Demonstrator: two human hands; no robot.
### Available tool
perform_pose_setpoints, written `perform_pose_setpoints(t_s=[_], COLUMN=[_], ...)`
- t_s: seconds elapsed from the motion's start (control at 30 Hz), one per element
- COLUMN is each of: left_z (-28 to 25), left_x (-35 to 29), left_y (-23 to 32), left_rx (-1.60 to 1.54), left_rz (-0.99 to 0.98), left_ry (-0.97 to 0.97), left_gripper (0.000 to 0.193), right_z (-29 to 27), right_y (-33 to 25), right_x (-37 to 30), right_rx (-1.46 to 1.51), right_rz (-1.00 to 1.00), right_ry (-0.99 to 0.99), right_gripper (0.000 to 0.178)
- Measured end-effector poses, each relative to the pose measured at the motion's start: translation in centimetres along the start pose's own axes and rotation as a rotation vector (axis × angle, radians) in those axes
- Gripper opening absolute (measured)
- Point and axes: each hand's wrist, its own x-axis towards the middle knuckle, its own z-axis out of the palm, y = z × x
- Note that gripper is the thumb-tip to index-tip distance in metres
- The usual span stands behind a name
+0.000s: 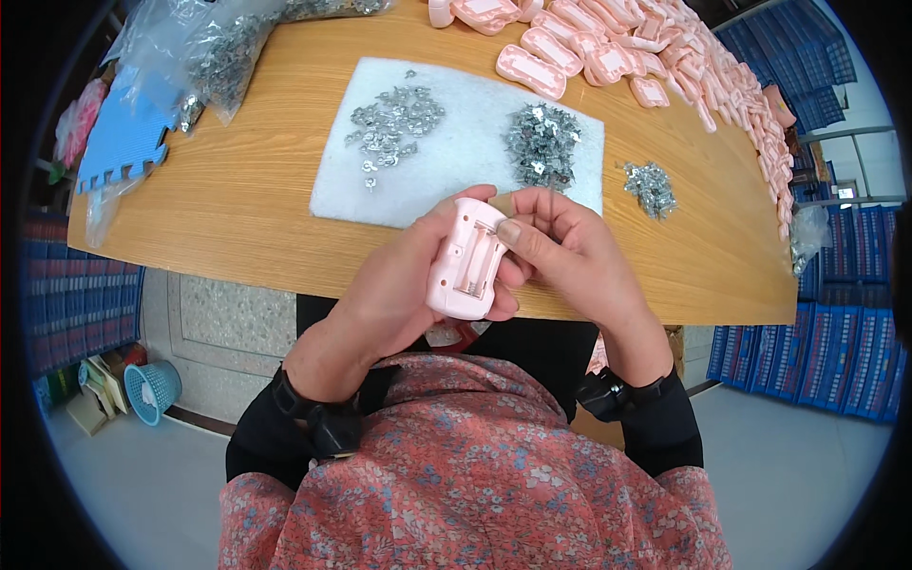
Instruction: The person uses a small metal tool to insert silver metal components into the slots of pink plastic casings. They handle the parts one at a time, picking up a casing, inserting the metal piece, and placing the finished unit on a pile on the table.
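Pink casing (464,261) cradled in left hand (399,290) fingers, right hand (570,252) thumb inside

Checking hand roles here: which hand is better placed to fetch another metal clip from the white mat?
Probably the right hand: only its thumb presses into the pink casing, and the clip pile lies just beyond it. The left hand grips the casing.

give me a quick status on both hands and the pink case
Left hand grips pink case, battery bay up. Right hand pinches at its top edge. Metal clips piled beyond, nothing blocking.
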Motion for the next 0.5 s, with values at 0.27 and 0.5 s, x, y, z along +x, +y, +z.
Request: perform_pose_setpoints(t_s=[0.27, 0.5], left_z=[0.9, 2.0], left_x=[-0.5, -0.2], left_y=[0.3, 0.4], left_rx=[0.928, 1.289], left_rz=[0.238, 0.309], left_ry=[0.206, 0.27], left_gripper=[0.038, 0.032], right_z=[-0.4, -0.2], right_y=[0.4, 1.1], right_x=[-0.3, -1.3], right_rx=[0.019, -0.067], right_rz=[0.03, -0.054], right_ry=[-0.015, 0.039], right_gripper=[0.019, 0.016])
